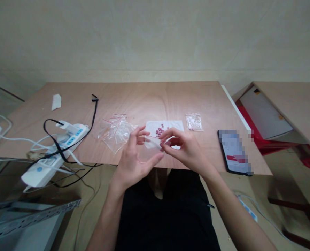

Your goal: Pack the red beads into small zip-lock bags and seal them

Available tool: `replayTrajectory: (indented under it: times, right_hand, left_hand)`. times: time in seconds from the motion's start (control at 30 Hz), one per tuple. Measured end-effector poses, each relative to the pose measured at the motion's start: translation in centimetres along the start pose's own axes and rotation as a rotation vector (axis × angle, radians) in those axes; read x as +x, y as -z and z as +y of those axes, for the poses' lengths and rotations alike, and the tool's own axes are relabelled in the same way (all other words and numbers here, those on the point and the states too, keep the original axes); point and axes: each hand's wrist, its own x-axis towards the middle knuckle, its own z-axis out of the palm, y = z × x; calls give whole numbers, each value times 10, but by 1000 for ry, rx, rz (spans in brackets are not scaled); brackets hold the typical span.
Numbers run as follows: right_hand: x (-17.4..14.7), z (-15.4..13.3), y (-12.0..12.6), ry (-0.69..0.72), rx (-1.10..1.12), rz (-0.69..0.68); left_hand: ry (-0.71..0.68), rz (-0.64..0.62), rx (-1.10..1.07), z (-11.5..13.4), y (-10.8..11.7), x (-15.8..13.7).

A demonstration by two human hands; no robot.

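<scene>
A small clear zip bag (147, 150) with a red line along its top is held up over the near edge of the table. My left hand (134, 162) curves around its left side, thumb and fingers gripping it. At the bag's upper right corner my right hand (182, 148) closes its thumb and fingertips in a pinch. Just beyond the hands lies a white sheet (174, 125), partly covered by them. Several small dark pink beads (160, 130) are loosely heaped on it.
Empty clear zip bags (115, 130) lie in a pile to the left. Another small clear bag (194, 122) lies at right, near a phone (234, 153). A white power strip (55, 155) with tangled cords stands on the wooden table (144, 97). A paper scrap (56, 101) lies far left.
</scene>
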Motion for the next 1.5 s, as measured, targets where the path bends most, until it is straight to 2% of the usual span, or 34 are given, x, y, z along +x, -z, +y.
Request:
replayTrajectory:
  times: [0.07,0.17,0.33,0.5,0.57,0.6,0.67,0.73,0.77,0.83,0.9,1.07,1.23,1.5]
  right_hand:
    - [-6,0,-6,-24,66,43]
    - [-12,0,-9,-27,72,-24]
    - [-12,1,2,44,-36,-162]
    - [-10,-5,10,23,-322,-198]
    - [-9,0,13,54,-277,-205]
    - [-7,6,15,68,-232,-168]
    - [-1,26,19,39,-208,13]
    - [8,51,22,-67,-326,241]
    - [12,63,23,-108,-391,278]
    - [20,83,21,-117,-480,244]
    - [25,94,17,-65,-527,182]
    - [28,97,4,18,-623,117]
    - [31,92,2,-75,-707,22]
    - [41,83,-1,-198,-806,55]
  left_hand:
    - [92,-7,8,2,-11,-6]
    - [127,-48,35,4,-22,-9]
    - [-11,-104,68,6,-25,-5]
    - [-119,-139,121,5,-25,-5]
    - [-106,-115,145,1,-25,-8]
    - [-86,-91,154,-1,-25,-9]
    - [-38,-41,173,-6,-24,-12]
    - [-11,-6,189,-9,-23,-13]
    - [-9,-2,194,-10,-22,-14]
    - [-9,-4,198,-12,-22,-13]
    - [-3,-13,197,-11,-22,-13]
    - [12,-51,185,-12,-25,-12]
    - [-21,-50,189,-17,-25,-11]
    - [-28,-55,194,-21,-27,-10]
